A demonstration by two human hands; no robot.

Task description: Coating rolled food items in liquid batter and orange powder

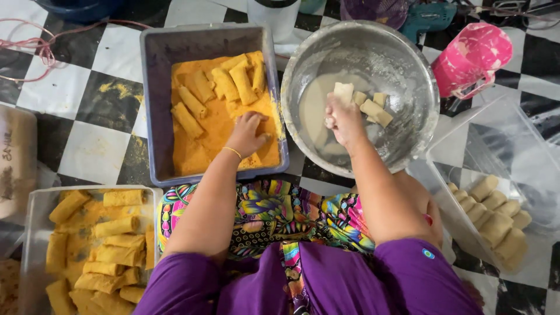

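Seen from the head camera, the person sits on a black-and-white checkered floor (96,149), dusted here and there with yellow crumbs. The left hand (248,133) is down in a grey rectangular tub (153,105) of orange breadcrumbs, its fingers curled shut over a roll half buried in the coating near the tub's front right corner. Several coated rolls (224,81) lie toward the back of that tub. The right hand (344,119) reaches into a steel bowl (408,76) just right of the tub, fingers closed on a pale uncoated roll (343,92) lifted over the thin white batter; a few more pale rolls (373,108) rest beside it in the bowl.

At the lower left a clear tray (35,201) holds finished crumbed rolls (114,227). At the right a clear plastic container (461,210) holds a row of plain rolls (496,213). A pink patterned cup (472,58) stands behind the bowl, and a pinkish cord (35,49) trails over the floor at the top left. The person wears a purple top and a bright patterned cloth (274,213) over the lap.
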